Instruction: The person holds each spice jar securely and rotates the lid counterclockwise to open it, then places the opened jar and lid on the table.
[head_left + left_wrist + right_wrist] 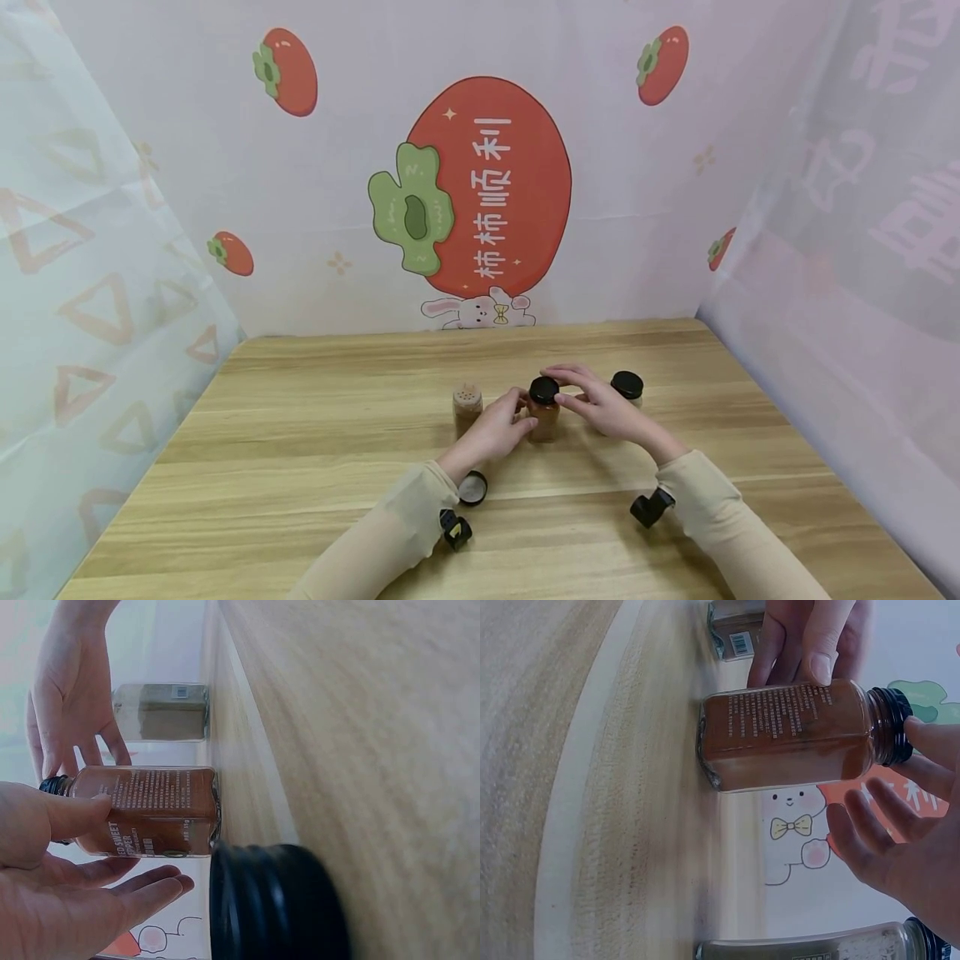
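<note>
A spice jar (543, 427) of red-brown powder stands upright on the table; part of its label reads "SWEET PEPPER" in the left wrist view. My left hand (497, 427) holds its side, the thumb lying on the glass near the shoulder. At the top, the thumb and index finger of my right hand (606, 407) pinch the jar's black lid (543, 389). The other right fingers are spread, seen in the right wrist view. The lid sits on the jar's neck (870, 729).
Left of my left hand stands a lidless jar (467, 407) with a perforated shaker top. A loose black lid (472, 489) lies open side up beside my left sleeve. Behind my right hand is another jar with a black lid (627, 384). A printed cloth backdrop (622, 250) rises behind the wooden table (315, 417).
</note>
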Tool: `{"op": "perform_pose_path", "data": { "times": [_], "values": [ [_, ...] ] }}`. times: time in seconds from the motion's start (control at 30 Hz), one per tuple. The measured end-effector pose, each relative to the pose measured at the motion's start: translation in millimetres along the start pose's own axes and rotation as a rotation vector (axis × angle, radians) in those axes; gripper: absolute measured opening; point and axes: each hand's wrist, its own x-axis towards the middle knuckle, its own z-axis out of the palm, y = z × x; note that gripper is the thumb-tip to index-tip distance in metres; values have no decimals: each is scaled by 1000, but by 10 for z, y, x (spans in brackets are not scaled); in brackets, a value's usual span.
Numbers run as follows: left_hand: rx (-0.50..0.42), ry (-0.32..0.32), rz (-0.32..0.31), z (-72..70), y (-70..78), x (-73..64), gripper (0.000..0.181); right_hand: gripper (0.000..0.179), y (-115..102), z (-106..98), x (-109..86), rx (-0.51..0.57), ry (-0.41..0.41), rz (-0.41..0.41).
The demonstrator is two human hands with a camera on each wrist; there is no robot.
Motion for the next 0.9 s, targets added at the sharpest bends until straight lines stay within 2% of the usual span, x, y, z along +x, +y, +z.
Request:
{"op": "perform_pose_path", "data": {
  "times": [0.33, 0.57, 0.9],
  "values": [
    [8, 9, -12, 5, 0, 1, 38, 46, -28, 42, -15, -18, 106, 59],
    [-3, 10, -19, 0, 8, 3, 39, 45, -82, 98, -43, -74, 195, 103],
    [4, 13, -13, -1, 1, 7, 38, 44, -173, 175, -80, -63, 303, 174]
  ]
}}
